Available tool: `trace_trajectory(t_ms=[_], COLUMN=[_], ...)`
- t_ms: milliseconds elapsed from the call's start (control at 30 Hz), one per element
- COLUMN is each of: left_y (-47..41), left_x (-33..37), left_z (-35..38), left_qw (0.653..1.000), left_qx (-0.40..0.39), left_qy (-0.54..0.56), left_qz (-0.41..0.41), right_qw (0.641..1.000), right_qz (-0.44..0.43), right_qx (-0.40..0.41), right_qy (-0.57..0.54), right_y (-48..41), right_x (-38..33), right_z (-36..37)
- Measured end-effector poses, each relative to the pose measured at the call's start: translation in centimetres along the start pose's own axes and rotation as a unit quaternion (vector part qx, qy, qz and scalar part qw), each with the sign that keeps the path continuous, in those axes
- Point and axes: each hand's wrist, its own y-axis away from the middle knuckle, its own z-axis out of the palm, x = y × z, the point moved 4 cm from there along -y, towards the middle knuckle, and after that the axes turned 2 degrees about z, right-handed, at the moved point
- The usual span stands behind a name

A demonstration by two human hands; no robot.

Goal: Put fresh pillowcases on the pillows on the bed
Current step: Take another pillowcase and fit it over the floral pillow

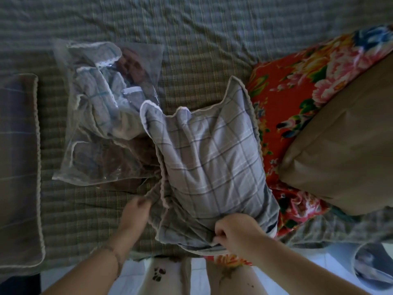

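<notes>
A pillow in a grey checked pillowcase with a pale lace edge lies in the middle of the bed, its open end toward me. My left hand grips the bunched case edge at the pillow's near left side. My right hand pinches the case fabric at the near right end. A clear plastic bag holding more folded grey checked cases lies to the left of the pillow. A tan pillow rests at the right on a red floral cloth.
Another covered pillow with a lace edge lies at the far left. The bed wears a green checked sheet. My legs stand against the near bed edge on a pale floor. A patterned object sits low right.
</notes>
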Motion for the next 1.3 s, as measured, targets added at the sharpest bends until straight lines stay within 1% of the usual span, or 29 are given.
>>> trace_trajectory(t_ms=[33,67,100,167,200,233,267,333,400,433,467,533,600,667,700,733,833,900,967,1033,1067,1100,1133,1167,1200,1233,1267,1300], left_y=[-1.1,-2.1,-3.0,-4.4,-5.1,-5.6,-5.8,-5.4,-4.0,-3.1,-2.0,0.1,1.9,3.2,3.4,3.4,3.0,3.8,5.4,7.6,9.0,10.7,12.2,13.5,14.5,15.0,15.2,14.9], left_x=[2.2,4.5,6.3,8.6,8.9,8.9,8.8,8.8,9.5,10.4,11.3,13.0,14.4,15.0,15.1,15.2,15.6,15.7,15.8,15.8,16.2,16.9,17.9,19.3,20.9,22.5,23.8,24.7], left_z=[0.5,1.3,2.3,3.9,4.4,4.7,4.7,4.4,3.9,3.5,2.9,1.8,1.2,0.6,0.1,-0.4,-2.9,-4.9,-7.5,-10.7,-12.4,-14.4,-16.0,-17.2,-17.8,-17.7,-16.7,-15.4], left_qw=[0.996,0.987,0.98,0.979,0.981,0.985,0.99,0.995,0.994,0.992,0.99,0.985,0.981,0.971,0.963,0.954,0.929,0.915,0.914,0.92,0.922,0.92,0.917,0.916,0.915,0.914,0.915,0.92], left_qx=[-0.005,-0.036,-0.07,-0.101,-0.098,-0.088,-0.07,-0.025,0.008,0.016,0.021,0.023,0.019,0.012,0.01,0.009,-0.009,-0.019,0.014,0.089,0.128,0.164,0.194,0.216,0.225,0.217,0.197,0.164], left_qy=[0.088,0.153,0.184,0.177,0.164,0.143,0.12,0.097,0.108,0.122,0.138,0.17,0.189,0.235,0.267,0.299,0.37,0.403,0.406,0.382,0.362,0.337,0.299,0.236,0.159,0.085,0.022,-0.02], left_qz=[0.017,0.024,0.018,-0.014,-0.029,-0.036,-0.032,-0.019,-0.016,-0.011,-0.003,0.023,0.047,0.037,0.021,0.003,-0.02,-0.027,-0.017,0.021,0.058,0.115,0.178,0.241,0.295,0.333,0.351,0.355], right_qw=[1.0,0.997,0.992,0.976,0.968,0.964,0.962,0.96,0.944,0.933,0.919,0.891,0.858,0.819,0.804,0.804,0.867,0.888,0.898,0.903,0.903,0.9,0.889,0.872,0.857,0.85,0.849,0.86], right_qz=[0.03,0.068,0.105,0.156,0.172,0.183,0.192,0.21,0.251,0.278,0.308,0.36,0.401,0.396,0.375,0.349,0.264,0.199,0.147,0.104,0.086,0.069,0.056,0.044,0.035,0.035,0.039,0.053], right_qx=[0.002,0.02,0.053,0.126,0.143,0.139,0.116,0.034,-0.038,-0.043,-0.029,0.051,0.169,0.297,0.344,0.364,0.333,0.303,0.26,0.2,0.158,0.107,0.043,-0.02,-0.071,-0.098,-0.107,-0.091], right_qy=[-0.01,-0.022,-0.04,-0.09,-0.114,-0.136,-0.156,-0.18,-0.211,-0.226,-0.243,-0.271,-0.272,-0.289,-0.307,-0.315,-0.262,-0.282,-0.324,-0.366,-0.39,-0.417,-0.452,-0.487,-0.51,-0.517,-0.516,-0.499], right_y=[-0.3,-0.5,-0.7,-0.6,-0.5,-0.3,-0.1,0.0,-0.5,-1.2,-2.1,-4.3,-5.8,-5.9,-5.6,-5.3,-4.0,-2.7,-1.0,0.4,1.2,2.0,2.7,3.2,3.4,3.4,3.3,2.8], right_x=[0.0,0.1,0.2,0.3,0.1,-0.2,-1.0,-3.1,-5.7,-6.5,-7.0,-7.4,-7.1,-6.4,-5.7,-4.9,-3.3,-3.5,-5.2,-7.7,-9.0,-10.5,-11.7,-12.4,-12.7,-12.5,-11.8,-10.7], right_z=[-1.0,-2.3,-3.5,-5.1,-5.5,-5.3,-4.7,-2.2,-0.2,0.3,0.4,0.0,-0.8,-2.1,-2.8,-3.5,-6.7,-8.7,-10.3,-11.2,-11.4,-11.5,-11.4,-11.0,-10.8,-10.8,-10.7,-11.0])
